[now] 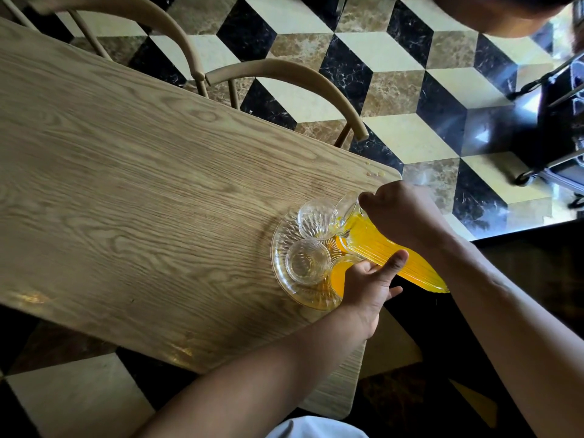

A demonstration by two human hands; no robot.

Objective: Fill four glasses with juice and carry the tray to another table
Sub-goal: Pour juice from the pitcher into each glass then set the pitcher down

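A round clear glass tray (279,248) sits near the right end of the wooden table (126,184). On it stand two empty glasses, one at the far side (313,218) and one nearer (305,262), plus two glasses with orange juice (339,243) (336,275), partly hidden. A ribbed glass jug (385,248) full of juice is tilted, its spout over the far glass. My right hand (401,213) grips the jug near its top. My left hand (371,284) supports the jug's body from below, thumb on its side.
Two tan curved-back chairs (284,77) (126,14) stand along the table's far edge. A few juice drops (374,174) lie at the table's right corner. Patterned cube tiles cover the floor. A dark metal-framed object (556,121) stands at the right.
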